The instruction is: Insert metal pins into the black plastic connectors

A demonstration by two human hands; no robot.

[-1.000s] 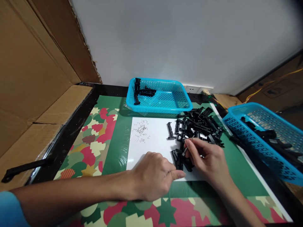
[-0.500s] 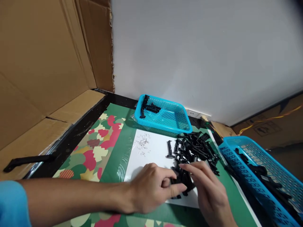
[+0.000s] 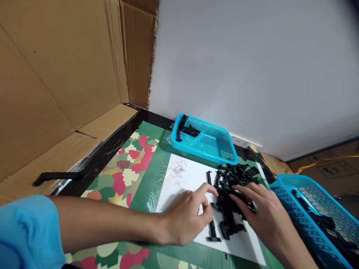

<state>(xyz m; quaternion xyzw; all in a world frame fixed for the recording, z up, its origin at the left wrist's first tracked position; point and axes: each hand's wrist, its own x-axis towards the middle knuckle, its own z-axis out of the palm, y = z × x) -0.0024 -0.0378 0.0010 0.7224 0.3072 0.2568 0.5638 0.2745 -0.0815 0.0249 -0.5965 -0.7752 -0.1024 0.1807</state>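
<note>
My left hand (image 3: 189, 215) hovers over the white sheet (image 3: 165, 198), thumb and index finger apart in a curve, with nothing visible between them. Just beside its fingertips lies a long black plastic part (image 3: 213, 231) with a wider foot. My right hand (image 3: 263, 205) reaches into the heap of black plastic parts (image 3: 228, 213), its thumb and fingers closed around one of them; much of that part is hidden. At the sheet's far left are scattered many tiny thin metal pieces (image 3: 178, 170), too small to identify.
Behind the sheet stands a blue basket (image 3: 206, 151) holding several black parts. Another blue basket (image 3: 297, 209) with black parts is at the right. Cardboard (image 3: 70, 67) walls the left side, where a black bar (image 3: 57, 176) sticks out. A wall socket (image 3: 238, 141) is at the back.
My view has shifted, so the scene sits further right. My hands have moved apart; the left fingers are off the heap, and the right hand has moved farther onto it. Near parts are spread out.
</note>
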